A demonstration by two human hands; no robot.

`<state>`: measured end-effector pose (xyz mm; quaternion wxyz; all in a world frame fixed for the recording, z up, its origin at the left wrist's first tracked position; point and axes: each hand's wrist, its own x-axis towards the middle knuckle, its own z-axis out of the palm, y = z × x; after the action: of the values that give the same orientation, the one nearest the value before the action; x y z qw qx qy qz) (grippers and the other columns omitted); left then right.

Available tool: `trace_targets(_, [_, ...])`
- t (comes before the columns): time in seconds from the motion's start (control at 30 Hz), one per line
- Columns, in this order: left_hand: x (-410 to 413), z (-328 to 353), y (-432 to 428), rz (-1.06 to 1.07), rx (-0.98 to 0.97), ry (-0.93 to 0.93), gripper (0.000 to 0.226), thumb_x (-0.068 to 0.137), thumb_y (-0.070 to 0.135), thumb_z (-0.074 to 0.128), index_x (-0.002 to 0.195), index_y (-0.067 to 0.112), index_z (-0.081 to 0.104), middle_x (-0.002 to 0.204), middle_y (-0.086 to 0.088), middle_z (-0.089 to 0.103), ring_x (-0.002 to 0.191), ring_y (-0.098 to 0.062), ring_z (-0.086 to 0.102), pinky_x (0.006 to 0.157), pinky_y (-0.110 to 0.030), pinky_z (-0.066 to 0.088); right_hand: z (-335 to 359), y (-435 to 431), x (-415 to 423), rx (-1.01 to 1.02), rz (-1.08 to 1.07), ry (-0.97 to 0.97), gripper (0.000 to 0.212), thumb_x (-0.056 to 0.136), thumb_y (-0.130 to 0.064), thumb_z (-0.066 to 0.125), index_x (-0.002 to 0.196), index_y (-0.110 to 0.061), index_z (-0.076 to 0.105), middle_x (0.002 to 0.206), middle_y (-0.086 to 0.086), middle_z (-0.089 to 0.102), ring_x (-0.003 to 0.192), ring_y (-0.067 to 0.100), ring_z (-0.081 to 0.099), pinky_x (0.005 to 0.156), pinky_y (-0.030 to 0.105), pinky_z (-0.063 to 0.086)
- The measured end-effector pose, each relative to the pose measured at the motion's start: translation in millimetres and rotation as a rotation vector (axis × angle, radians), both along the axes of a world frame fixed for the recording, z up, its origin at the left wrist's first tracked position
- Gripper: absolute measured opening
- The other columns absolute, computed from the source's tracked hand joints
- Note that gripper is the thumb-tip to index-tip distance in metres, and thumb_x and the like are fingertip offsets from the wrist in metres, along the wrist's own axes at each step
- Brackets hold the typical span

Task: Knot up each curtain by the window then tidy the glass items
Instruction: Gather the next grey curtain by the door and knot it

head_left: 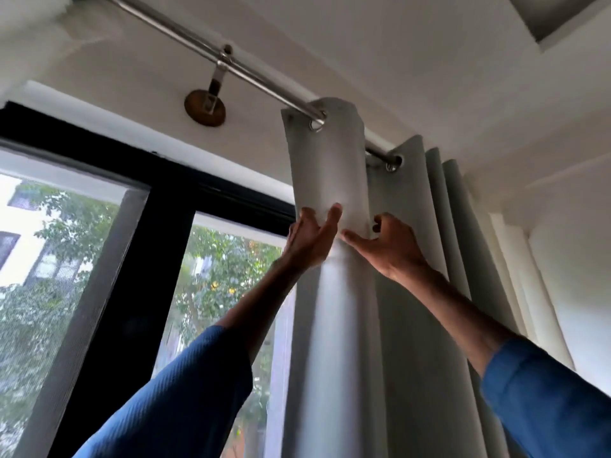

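A pale grey-green curtain (334, 166) hangs in folds from a steel rod (185, 38) by metal eyelets, gathered at the right of the window. Both my arms reach up to its front fold. My left hand (310, 238) presses against the fold's left side, thumb and fingers spread around the cloth. On the fold's right side my right hand (386, 246) has its fingers curled into the cloth and pinches the edge. No knot shows in the curtain. No glass items are in view.
A black-framed window (158, 206) with a mesh screen fills the left, with trees and a building outside. A round brown bracket (205, 109) fixes the rod to the wall. More curtain folds (449, 206) and a white wall stand to the right.
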<state>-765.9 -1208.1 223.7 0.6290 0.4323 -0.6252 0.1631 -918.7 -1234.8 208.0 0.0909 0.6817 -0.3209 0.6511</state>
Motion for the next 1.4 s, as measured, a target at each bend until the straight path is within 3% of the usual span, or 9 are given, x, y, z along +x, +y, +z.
trace_targets(0.17, [9.4, 29.4, 20.7, -0.211, 0.299, -0.057, 0.081, 0.089, 0.08, 0.027, 0.125, 0.013, 0.053, 0.116, -0.016, 0.066, 0.096, -0.033, 0.07, 0.087, -0.055, 0.056, 33.2, 8.2, 25.1, -0.107, -0.166, -0.037, 0.023, 0.091, -0.02, 0.058, 0.11, -0.007, 0.062, 0.118, 0.019, 0.065, 0.113, 0.039, 0.061, 0.088, 0.037, 0.047])
trace_targets(0.3, [12.7, 50.3, 55.3, -0.157, 0.34, -0.069, 0.083, 0.09, 0.077, 0.031, 0.142, 0.014, 0.045, 0.12, -0.023, 0.065, 0.104, -0.035, 0.066, 0.092, -0.055, 0.053, 33.6, 29.7, 66.1, -0.303, -0.243, 0.117, 0.023, 0.099, -0.017, 0.05, 0.115, -0.005, 0.06, 0.114, 0.02, 0.065, 0.105, 0.039, 0.063, 0.085, 0.04, 0.048])
trace_targets(0.57, [-1.8, 90.6, 101.1, 0.255, 0.162, -0.024, 0.04, 0.083, 0.034, 0.073, 0.107, 0.005, 0.058, 0.089, -0.014, 0.064, 0.076, -0.028, 0.063, 0.065, -0.039, 0.055, 30.4, 69.8, 104.8, -0.5, -0.067, 0.269, 0.03, 0.092, -0.007, 0.056, 0.122, -0.01, 0.061, 0.114, 0.017, 0.066, 0.102, 0.037, 0.063, 0.084, 0.04, 0.046])
trace_targets(0.83, [-18.3, 81.8, 61.7, 0.51, 0.048, -0.105, 0.04, 0.085, 0.008, 0.06, 0.123, -0.001, 0.051, 0.131, -0.026, 0.053, 0.117, -0.042, 0.057, 0.091, -0.041, 0.053, 31.0, -11.7, -11.0, -0.387, 0.124, 0.061, 0.056, 0.089, -0.06, 0.042, 0.064, -0.015, 0.066, 0.067, 0.006, 0.07, 0.07, 0.029, 0.069, 0.063, 0.037, 0.05])
trace_targets(0.93, [-17.6, 82.7, 55.4, 0.559, 0.033, -0.143, 0.039, 0.086, 0.012, 0.061, 0.121, -0.002, 0.05, 0.131, -0.026, 0.052, 0.12, -0.042, 0.053, 0.091, -0.037, 0.047, 38.5, -50.2, -66.6, -0.35, -0.044, -0.284, 0.033, 0.083, -0.049, 0.068, 0.081, -0.016, 0.069, 0.083, 0.007, 0.072, 0.08, 0.032, 0.068, 0.07, 0.035, 0.05])
trace_targets(1.1, [-26.8, 76.2, 60.8, 0.606, 0.047, -0.22, 0.032, 0.083, 0.011, 0.062, 0.111, -0.003, 0.052, 0.125, -0.026, 0.055, 0.116, -0.042, 0.054, 0.08, -0.03, 0.04, 53.5, -100.6, -89.1, 0.182, -0.006, -0.159, 0.101, 0.053, -0.095, 0.058, 0.1, -0.007, 0.068, 0.102, 0.012, 0.07, 0.098, 0.032, 0.068, 0.076, 0.033, 0.05])
trace_targets(1.23, [-32.1, 68.7, 60.9, 0.626, 0.018, -0.301, 0.055, 0.072, 0.022, 0.053, 0.12, -0.002, 0.041, 0.121, -0.026, 0.056, 0.111, -0.044, 0.057, 0.082, -0.033, 0.045, 58.0, -96.4, -75.6, 0.17, 0.158, 0.004, 0.048, 0.088, -0.046, 0.07, 0.101, 0.001, 0.067, 0.101, 0.02, 0.068, 0.1, 0.035, 0.065, 0.073, 0.029, 0.043])
trace_targets(1.33, [-32.3, 60.1, 64.3, 0.594, -0.076, -0.372, 0.095, 0.076, -0.004, 0.051, 0.151, 0.015, -0.005, 0.092, -0.017, 0.064, 0.077, -0.035, 0.064, 0.071, -0.043, 0.055, 53.5, -70.5, -56.8, 0.03, 0.099, 0.011, 0.045, 0.074, -0.035, 0.044, 0.101, -0.002, 0.06, 0.115, 0.026, 0.061, 0.111, 0.041, 0.058, 0.084, 0.033, 0.041])
trace_targets(1.4, [-25.8, 55.3, 68.0, 0.633, -0.162, -0.491, 0.097, 0.069, -0.008, 0.047, 0.148, 0.03, 0.005, 0.077, -0.01, 0.059, 0.064, -0.032, 0.06, 0.061, -0.041, 0.052, 51.0, -45.6, -44.0, -0.004, 0.055, 0.01, 0.037, 0.082, -0.028, 0.052, 0.108, -0.002, 0.06, 0.119, 0.024, 0.062, 0.113, 0.042, 0.059, 0.089, 0.037, 0.047])
